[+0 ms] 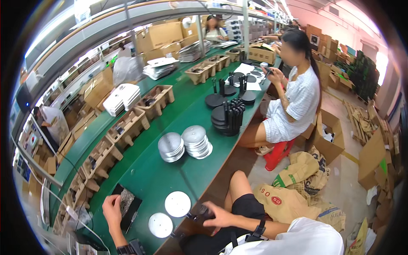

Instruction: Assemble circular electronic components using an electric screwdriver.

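My left hand [112, 209] is at the edge of a black tray [135, 205] of small metal parts, fingers curled together; whatever they pinch is too small to make out. A thin screwdriver-like tool [132, 219] lies along the tray. Two round white discs with small holes, a farther disc [177, 204] and a nearer disc [160, 225], lie near the bench edge, each with a short black stem toward my body. Beside the farther disc's stem [192, 216], my right hand [219, 216] has fingers and thumb apart around a dark gap.
Two stacks of silver discs [196, 142] stand mid-bench. Beyond are black discs with upright handles [227, 119]. Pulp trays [127, 127] line the left side. On the right, a person [297, 89] sits on a red stool [278, 156]; sacks [284, 202] lie on the floor.
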Demonstrator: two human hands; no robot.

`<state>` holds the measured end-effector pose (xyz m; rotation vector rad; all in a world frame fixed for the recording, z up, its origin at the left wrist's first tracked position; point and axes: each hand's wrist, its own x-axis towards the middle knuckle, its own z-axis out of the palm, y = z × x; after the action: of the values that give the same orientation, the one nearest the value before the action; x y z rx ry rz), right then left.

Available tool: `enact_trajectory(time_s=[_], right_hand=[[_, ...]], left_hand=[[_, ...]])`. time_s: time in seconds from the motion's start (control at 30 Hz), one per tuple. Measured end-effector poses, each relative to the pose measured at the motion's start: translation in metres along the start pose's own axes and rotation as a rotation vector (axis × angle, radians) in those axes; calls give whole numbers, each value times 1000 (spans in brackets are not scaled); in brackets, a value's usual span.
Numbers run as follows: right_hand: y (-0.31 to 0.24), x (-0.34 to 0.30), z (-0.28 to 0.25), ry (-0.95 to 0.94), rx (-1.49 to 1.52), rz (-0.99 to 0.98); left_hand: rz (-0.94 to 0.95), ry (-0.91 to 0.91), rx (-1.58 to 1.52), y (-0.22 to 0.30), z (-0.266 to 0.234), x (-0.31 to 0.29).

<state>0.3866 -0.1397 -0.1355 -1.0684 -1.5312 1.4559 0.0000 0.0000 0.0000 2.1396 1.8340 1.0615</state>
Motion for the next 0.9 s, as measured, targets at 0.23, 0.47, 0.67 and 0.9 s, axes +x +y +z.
enact_trajectory(time_s=[0.23,0.47,0.67,0.9], right_hand=[[-16,0,10,-31,-332,-228],[-3,-10,-7,220,339,-186],[-112,-4,-32,91,781,-430],[-177,-7,-35,-120,819,-801]], left_hand=[[-133,208,-39,62,-15,-30],[84,137,-351,179,0,-117],[98,-56,-421,204,27,-173],[235,-185,-455,205,52,-192]])
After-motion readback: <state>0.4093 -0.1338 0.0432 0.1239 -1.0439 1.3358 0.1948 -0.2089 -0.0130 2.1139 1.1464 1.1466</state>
